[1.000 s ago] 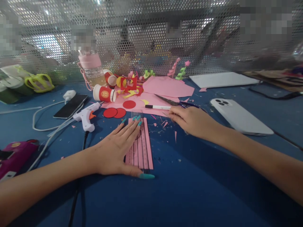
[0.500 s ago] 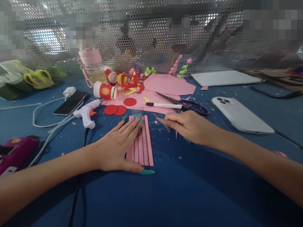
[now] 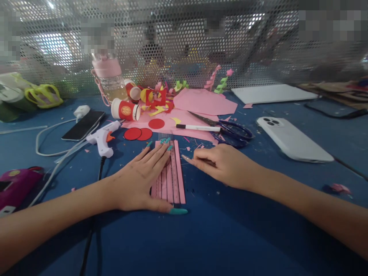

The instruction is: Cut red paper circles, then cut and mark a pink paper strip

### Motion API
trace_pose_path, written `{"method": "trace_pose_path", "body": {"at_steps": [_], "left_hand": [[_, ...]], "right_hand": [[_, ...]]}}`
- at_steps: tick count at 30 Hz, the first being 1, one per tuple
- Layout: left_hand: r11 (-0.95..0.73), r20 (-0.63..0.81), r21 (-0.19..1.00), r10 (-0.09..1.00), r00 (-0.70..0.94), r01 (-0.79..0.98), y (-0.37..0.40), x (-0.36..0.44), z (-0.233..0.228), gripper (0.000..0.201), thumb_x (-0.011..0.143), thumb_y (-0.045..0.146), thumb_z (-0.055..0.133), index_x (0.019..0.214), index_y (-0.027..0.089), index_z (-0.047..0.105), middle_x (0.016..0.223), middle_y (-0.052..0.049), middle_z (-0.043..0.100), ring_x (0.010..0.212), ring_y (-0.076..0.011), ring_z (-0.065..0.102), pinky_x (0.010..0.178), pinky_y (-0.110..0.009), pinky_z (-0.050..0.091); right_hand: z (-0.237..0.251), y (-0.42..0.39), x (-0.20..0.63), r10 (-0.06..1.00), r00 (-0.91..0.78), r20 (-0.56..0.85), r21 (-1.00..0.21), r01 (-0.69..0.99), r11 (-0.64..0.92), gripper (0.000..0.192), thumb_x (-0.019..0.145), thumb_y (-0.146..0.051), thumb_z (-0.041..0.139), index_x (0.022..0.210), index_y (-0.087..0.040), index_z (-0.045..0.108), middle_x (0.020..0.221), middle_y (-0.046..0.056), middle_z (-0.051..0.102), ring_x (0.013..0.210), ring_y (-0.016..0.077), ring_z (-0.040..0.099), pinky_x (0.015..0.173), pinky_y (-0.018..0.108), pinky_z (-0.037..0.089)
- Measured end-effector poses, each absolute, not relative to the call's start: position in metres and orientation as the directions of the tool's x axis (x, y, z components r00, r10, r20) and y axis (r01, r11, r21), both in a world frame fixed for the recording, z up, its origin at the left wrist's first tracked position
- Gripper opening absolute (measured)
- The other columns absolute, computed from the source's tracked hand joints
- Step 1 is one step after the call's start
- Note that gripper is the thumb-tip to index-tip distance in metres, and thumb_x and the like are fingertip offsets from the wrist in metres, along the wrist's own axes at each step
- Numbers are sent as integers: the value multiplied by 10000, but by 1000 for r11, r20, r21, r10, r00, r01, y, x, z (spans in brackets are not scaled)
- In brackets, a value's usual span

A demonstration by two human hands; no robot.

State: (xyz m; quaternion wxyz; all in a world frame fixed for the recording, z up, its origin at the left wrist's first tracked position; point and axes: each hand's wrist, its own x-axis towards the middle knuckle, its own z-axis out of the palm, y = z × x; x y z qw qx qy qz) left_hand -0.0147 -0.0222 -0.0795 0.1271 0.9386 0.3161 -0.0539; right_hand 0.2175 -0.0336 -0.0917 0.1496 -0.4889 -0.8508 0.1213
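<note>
My left hand (image 3: pixel 138 180) lies flat, fingers stretched forward and teal nails showing, on a strip-lined piece of pink paper (image 3: pixel 179 172). A clear ruler (image 3: pixel 165 136) lies on this paper beneath my fingers, its gridded end poking out past the far edge. Dark lines run lengthwise along the paper. Just to its right, my right hand (image 3: pixel 221 163) is closed in a pinch, low over the blue table. Something thin and dark shows between its fingers, too hidden to name. Large scissors (image 3: pixel 235 132) with dark blue handles and a white marker (image 3: pixel 198 127) lie beyond my right hand.
Left: glue gun (image 3: pixel 100 138), black phone (image 3: pixel 83 125), cables and magenta case (image 3: pixel 21 188). Behind: paper cup (image 3: pixel 125 110), bottle (image 3: pixel 107 78), red circles (image 3: pixel 132 133) and pink sheets (image 3: pixel 204 101). Right: white phone (image 3: pixel 293 140). A perforated metal screen (image 3: pixel 178 46) closes the back.
My right hand has come slightly nearer and down, staying pinched beside the pink paper. A small crumpled pink piece shows more fully at the right. My left hand keeps its place on the ruler.
</note>
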Motion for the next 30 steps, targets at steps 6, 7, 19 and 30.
{"method": "trace_pose_path", "body": {"at_steps": [6,7,19,30], "left_hand": [[-764,-202,203,579,790,612,-22,-14,-79,1117,700,802,410,1469,40,135,1537,-217,49,1417,-349,-3,1142,-510,59],[-763,-209,202,579,788,614,-23,-14,-78,1118,701,802,407,1468,36,136,1536,-218,48,1417,-347,-5,1143,-506,57],[-767,-209,189,578,789,613,-23,-12,-79,1114,704,813,377,1468,36,144,1536,-209,53,1419,-336,-2,1147,-490,52],[-771,-183,197,578,795,605,-24,-14,-79,1097,703,803,400,1456,32,197,1536,-208,74,1422,-331,22,1151,-473,62]], "right_hand": [[-93,-37,212,886,-442,140,-422,783,457,401,876,-394,453,542,-205,339,456,-49,371,431,97,322,482,245,230],[-92,-37,211,887,-441,134,-424,784,454,404,877,-389,454,539,-204,334,454,-50,365,432,97,326,485,245,232],[-90,-30,207,885,-460,74,-450,777,441,424,869,-400,458,518,-203,327,452,-53,355,451,99,344,477,248,236],[-80,-18,205,822,-570,-14,-442,741,506,415,882,-359,480,523,-197,349,479,-47,405,466,102,389,494,253,255]]}}
